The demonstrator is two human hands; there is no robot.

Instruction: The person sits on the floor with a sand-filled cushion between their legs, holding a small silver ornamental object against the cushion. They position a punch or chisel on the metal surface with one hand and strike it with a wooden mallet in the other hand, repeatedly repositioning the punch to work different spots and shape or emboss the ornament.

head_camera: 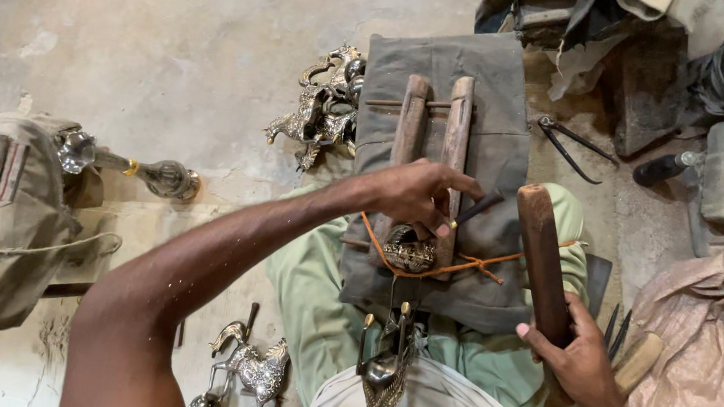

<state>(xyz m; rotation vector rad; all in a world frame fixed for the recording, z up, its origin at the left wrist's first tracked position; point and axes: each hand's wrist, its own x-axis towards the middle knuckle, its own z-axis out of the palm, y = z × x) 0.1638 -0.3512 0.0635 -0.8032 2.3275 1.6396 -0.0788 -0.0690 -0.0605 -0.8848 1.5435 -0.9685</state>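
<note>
My left hand [416, 194] grips a thin dark chisel [479, 208], its tip against an engraved metal piece [409, 251]. That piece is wedged between two wooden bars [457, 126] bound with an orange cord [458, 268], lying on a grey cloth pad [500, 87] over my lap. My right hand [578, 359] is closed on the lower end of a thick wooden mallet stick [541, 258], raised to the right of the chisel. A brass figure [385, 357] sticks up between my knees.
Brass horse figurines [322, 106] lie on the concrete floor left of the pad, another horse [250, 367] by my left knee. Tongs [567, 144] and a dark handle [661, 168] rest at right. A cloth bag [11, 210] and a metal piece [161, 176] sit left; several chisels [617, 328] at right.
</note>
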